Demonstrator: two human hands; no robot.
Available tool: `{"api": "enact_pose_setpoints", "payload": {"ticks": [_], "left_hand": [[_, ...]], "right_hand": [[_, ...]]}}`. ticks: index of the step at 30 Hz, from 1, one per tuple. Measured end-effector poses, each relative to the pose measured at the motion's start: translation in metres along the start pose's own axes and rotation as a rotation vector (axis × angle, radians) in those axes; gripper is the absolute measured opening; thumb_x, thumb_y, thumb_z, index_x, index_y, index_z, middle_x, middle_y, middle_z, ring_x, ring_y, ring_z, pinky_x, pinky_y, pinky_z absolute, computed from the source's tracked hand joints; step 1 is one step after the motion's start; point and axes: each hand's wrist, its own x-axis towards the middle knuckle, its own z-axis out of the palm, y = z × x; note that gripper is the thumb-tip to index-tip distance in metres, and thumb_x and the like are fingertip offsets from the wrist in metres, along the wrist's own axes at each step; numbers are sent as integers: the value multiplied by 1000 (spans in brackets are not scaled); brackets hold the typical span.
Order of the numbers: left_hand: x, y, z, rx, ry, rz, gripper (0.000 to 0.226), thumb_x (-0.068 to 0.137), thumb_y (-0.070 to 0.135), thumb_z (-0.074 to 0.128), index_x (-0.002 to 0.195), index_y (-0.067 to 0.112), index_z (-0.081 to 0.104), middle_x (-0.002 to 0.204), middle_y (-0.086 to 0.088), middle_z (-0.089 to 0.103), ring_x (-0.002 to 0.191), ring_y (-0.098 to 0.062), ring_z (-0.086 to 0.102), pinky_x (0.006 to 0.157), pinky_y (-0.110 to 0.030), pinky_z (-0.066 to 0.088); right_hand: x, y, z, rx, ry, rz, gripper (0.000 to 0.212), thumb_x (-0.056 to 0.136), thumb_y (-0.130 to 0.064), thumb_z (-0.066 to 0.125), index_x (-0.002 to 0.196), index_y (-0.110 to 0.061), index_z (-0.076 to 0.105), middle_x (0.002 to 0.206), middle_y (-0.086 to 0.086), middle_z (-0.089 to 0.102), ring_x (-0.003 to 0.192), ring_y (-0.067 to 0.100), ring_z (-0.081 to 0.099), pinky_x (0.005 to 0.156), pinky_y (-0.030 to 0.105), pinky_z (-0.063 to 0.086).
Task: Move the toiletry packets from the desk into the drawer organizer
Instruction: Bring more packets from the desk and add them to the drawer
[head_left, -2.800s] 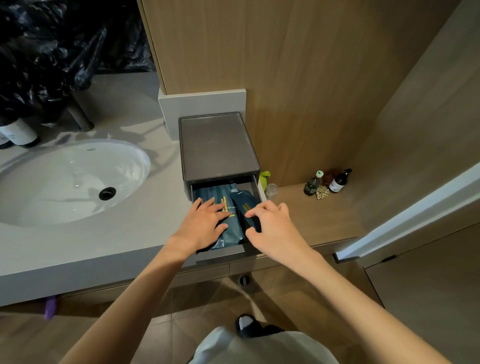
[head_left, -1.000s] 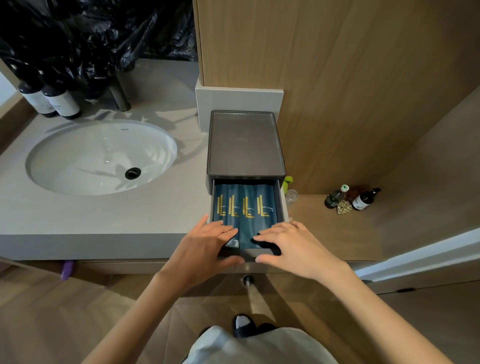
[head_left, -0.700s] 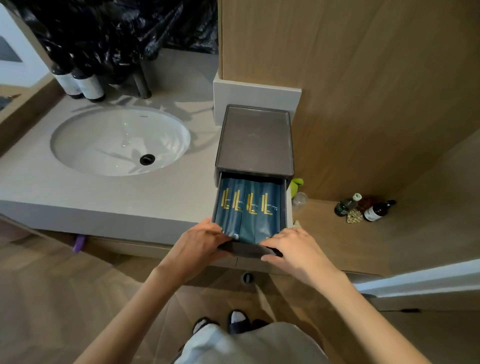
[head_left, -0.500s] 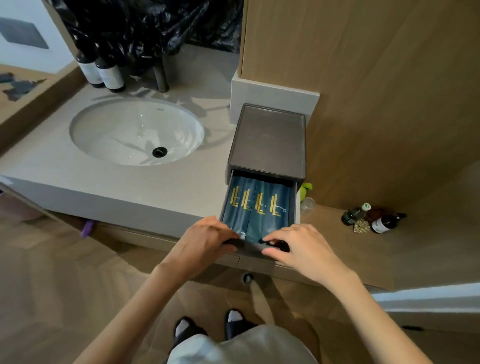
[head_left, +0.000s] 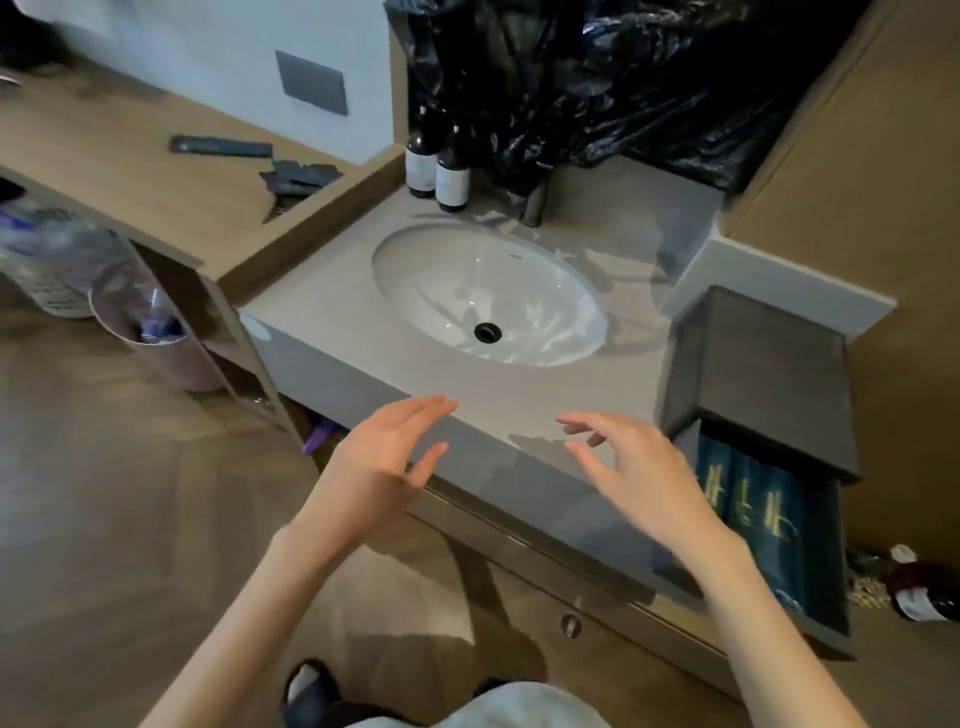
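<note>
The grey drawer organizer stands on the counter at the right, its drawer pulled out. Dark blue toiletry packets with gold print lie side by side in the drawer. More dark packets and a long dark one lie on the wooden desk at the upper left. My left hand hovers empty over the counter's front edge, fingers spread. My right hand is also empty with fingers apart, just left of the drawer and not touching it.
A white sink is set into the grey counter. Two dark bottles and black plastic bags stand behind it. A bin sits under the desk. Small bottles lie at the far right.
Both hands have come off the drawer front and moved left, open and empty. The view has swung left, so the desk with packets is now visible.
</note>
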Motion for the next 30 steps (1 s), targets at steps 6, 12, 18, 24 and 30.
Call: {"api": "enact_pose_setpoints", "payload": {"ticks": [6,12,18,24,30], "left_hand": [[4,-132,-109,-3,-22,-17,43,93,29,51,135,29,48,118,12,64,110,-8,59,95,-26,48],[35,-238,-181,-4,9,-35,38,93,31,50,131,27,52,113,13,66,104,-4,61,85,-29,55],[85,-354,-212,25,-29,-65,37,95,35,47,132,30,49,123,13,59,108,-5,57,87,-26,51],[171,-474,-238,31,-89,-108,38,95,34,48,133,30,49,128,9,57,110,-11,56,90,-32,50],[265,-578,-255,-17,-144,-112,40,96,32,47,136,26,47,136,5,52,120,-13,52,99,-33,46]], "right_hand": [[91,-132,42,89,47,-12,26,93,-35,54,118,-41,60,112,-25,63,94,-1,57,69,10,36],[180,-242,65,214,115,-41,26,94,-34,55,118,-38,62,108,-23,64,96,-4,57,80,23,51],[275,-321,108,360,75,-66,26,93,-31,57,116,-36,64,103,-23,66,96,-7,58,79,16,46],[400,-380,156,499,76,21,25,92,-26,58,114,-35,65,103,-22,66,90,-6,59,72,8,45],[515,-406,184,481,146,154,25,93,-22,58,115,-31,65,103,-17,67,91,-5,59,75,12,47]]}}
